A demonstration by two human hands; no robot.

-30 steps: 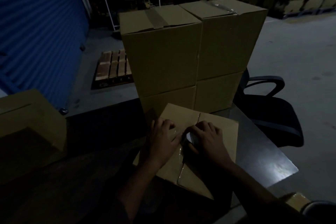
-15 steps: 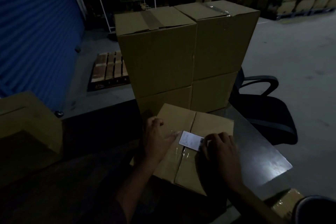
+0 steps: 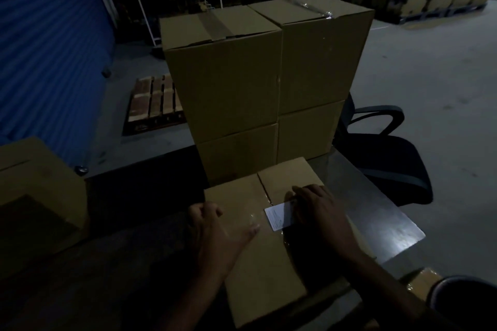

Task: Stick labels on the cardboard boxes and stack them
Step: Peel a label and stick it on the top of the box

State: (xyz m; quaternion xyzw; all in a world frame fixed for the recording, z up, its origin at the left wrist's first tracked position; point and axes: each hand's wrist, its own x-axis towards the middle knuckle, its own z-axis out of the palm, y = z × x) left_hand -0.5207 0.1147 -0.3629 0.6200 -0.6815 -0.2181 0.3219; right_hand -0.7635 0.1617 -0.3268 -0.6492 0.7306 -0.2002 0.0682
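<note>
**Label going onto the near box, stacking not started for it**

White label [image 3: 278, 215] sits on top of the near box [image 3: 258, 250], across the taped centre seam. Right hand [image 3: 320, 212] lies flat on the label's right part, fingers straight, pressing. Left hand [image 3: 215, 231] rests on the box left of the label, fingers curled under, thumb out, holding nothing I can see. Behind the box: four stacked boxes [image 3: 269, 83], two by two, no labels visible on the faces shown. Left to do, I'd guess: finish the press, lift onto the stack. Label print is too small to read.
</note>
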